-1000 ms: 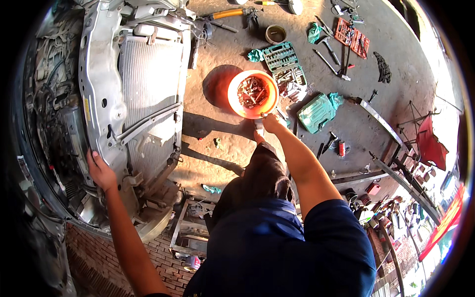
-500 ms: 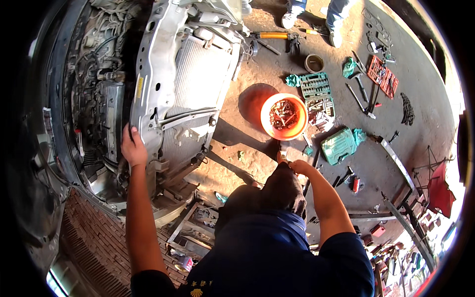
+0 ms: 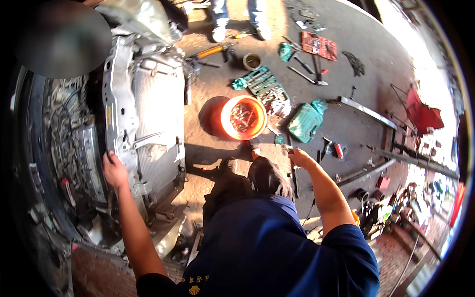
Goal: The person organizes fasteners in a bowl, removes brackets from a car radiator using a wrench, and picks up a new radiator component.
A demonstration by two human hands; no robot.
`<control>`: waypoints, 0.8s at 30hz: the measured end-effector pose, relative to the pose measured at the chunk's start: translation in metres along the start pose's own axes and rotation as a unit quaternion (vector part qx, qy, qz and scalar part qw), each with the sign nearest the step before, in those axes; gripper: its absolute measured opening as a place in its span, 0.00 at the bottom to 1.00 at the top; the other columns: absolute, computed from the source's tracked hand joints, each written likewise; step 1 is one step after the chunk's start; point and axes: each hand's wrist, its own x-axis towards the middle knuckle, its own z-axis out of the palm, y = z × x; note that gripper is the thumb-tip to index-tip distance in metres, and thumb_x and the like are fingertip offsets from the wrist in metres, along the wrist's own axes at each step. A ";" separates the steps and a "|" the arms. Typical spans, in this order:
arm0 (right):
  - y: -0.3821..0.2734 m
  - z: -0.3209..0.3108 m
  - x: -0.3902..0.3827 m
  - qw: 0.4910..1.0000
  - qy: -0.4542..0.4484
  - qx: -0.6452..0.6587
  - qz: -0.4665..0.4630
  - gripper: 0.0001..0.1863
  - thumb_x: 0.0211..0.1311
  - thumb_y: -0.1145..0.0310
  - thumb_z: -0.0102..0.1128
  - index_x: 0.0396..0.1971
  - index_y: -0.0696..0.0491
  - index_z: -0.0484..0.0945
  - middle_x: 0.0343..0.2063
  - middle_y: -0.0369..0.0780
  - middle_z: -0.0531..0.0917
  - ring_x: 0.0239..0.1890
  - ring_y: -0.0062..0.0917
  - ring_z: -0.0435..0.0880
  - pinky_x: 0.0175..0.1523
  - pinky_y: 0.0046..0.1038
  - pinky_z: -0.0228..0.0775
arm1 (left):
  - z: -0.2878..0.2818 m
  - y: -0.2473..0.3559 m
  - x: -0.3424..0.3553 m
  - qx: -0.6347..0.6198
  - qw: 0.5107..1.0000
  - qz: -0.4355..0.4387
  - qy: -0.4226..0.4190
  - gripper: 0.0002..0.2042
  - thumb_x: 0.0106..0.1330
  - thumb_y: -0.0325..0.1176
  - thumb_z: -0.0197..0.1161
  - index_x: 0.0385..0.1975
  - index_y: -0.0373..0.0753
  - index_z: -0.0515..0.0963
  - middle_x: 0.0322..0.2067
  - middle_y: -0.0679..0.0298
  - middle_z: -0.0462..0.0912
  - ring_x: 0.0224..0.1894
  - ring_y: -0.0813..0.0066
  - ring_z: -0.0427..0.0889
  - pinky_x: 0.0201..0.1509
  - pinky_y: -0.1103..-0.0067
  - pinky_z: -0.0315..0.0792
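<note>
My left hand [image 3: 115, 171] grips the edge of a silver radiator support panel [image 3: 118, 109] at the front of a stripped car, beside the ribbed radiator [image 3: 158, 123]. My right hand [image 3: 298, 157] is held out over the dirt floor, below an orange bucket [image 3: 243, 117] full of bolts and small parts. It pinches a small metal piece; what the piece is cannot be made out. My dark trousers and shoe [image 3: 227, 166] show between my arms.
A green socket set [image 3: 264, 84], a green cloth bag [image 3: 307, 121], a red tool tray [image 3: 319, 45], loose wrenches and metal bars [image 3: 366, 111] lie on the floor. Another person's legs [image 3: 237, 17] stand at the top. The engine bay [image 3: 69, 148] is at left.
The view has swung, shifting the car and bucket rightward in frame. My right hand pulled back from the bucket toward me. My left hand keeps its hold on the panel.
</note>
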 end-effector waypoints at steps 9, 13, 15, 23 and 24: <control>0.120 0.161 -0.158 0.949 0.121 0.292 0.007 0.22 0.72 0.50 0.56 0.28 0.55 0.75 0.21 0.34 0.77 0.23 0.22 0.77 0.31 0.29 0.73 | 0.007 -0.013 0.017 -0.054 0.994 0.008 -0.090 0.31 0.75 0.62 0.43 0.62 0.45 0.76 0.56 0.49 0.82 0.57 0.42 0.79 0.58 0.55 0.71; 0.185 0.275 -0.231 0.854 0.227 0.463 0.062 0.18 0.71 0.55 0.59 0.29 0.55 0.77 0.21 0.34 0.77 0.22 0.21 0.75 0.31 0.28 0.72 | 0.018 -0.012 0.018 -0.068 0.992 0.034 -0.101 0.33 0.75 0.64 0.43 0.64 0.43 0.75 0.60 0.49 0.80 0.61 0.43 0.77 0.63 0.58 0.69; 0.214 0.323 -0.265 0.841 0.226 0.478 0.116 0.17 0.71 0.56 0.59 0.29 0.55 0.77 0.21 0.35 0.77 0.23 0.21 0.76 0.32 0.29 0.73 | 0.014 -0.004 0.011 -0.086 0.990 0.029 -0.109 0.34 0.75 0.64 0.43 0.65 0.43 0.75 0.60 0.52 0.81 0.61 0.44 0.78 0.64 0.58 0.69; 0.287 0.456 -0.339 0.693 0.285 0.649 0.128 0.09 0.69 0.64 0.55 0.28 0.50 0.75 0.21 0.34 0.76 0.21 0.23 0.75 0.26 0.29 0.66 | -0.011 -0.023 -0.062 -0.378 0.887 0.265 -0.009 0.15 0.77 0.32 0.56 0.56 0.28 0.77 0.50 0.46 0.83 0.50 0.56 0.84 0.57 0.69 0.77; 0.308 0.484 -0.338 0.679 0.289 0.665 0.114 0.08 0.68 0.65 0.54 0.28 0.48 0.75 0.20 0.33 0.75 0.20 0.23 0.74 0.26 0.29 0.66 | -0.054 0.024 -0.139 -0.284 0.895 0.323 -0.119 0.13 0.77 0.29 0.56 0.54 0.30 0.77 0.50 0.49 0.82 0.48 0.59 0.83 0.56 0.70 0.76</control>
